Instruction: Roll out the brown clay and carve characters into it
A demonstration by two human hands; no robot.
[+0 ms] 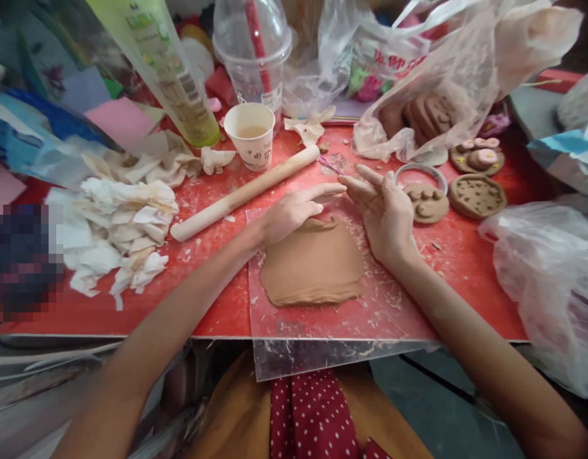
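Observation:
A flattened slab of brown clay (pixel 313 264) lies on a clear plastic sheet (pixel 389 312) in front of me. Its far edge is ragged and slightly raised. My left hand (pixel 296 213) is over the slab's far left corner, fingers stretched out to the right; whether it touches the clay I cannot tell. To the right of the slab my right hand (pixel 382 213) is turned partly palm up, fingers extended, holding nothing. The fingertips of both hands come close together beyond the slab. A wooden rolling pin (pixel 246 192) rests diagonally behind my left hand.
Crumpled tissues (pixel 126 223) are heaped at left. A paper cup (pixel 250 137) of cloudy liquid stands behind the rolling pin, near a lidded plastic cup (pixel 253 51) and a green bottle (pixel 164 76). At right are a ring (pixel 423 167), decorated clay discs (pixel 478 196) and bagged clay (pixel 425 118).

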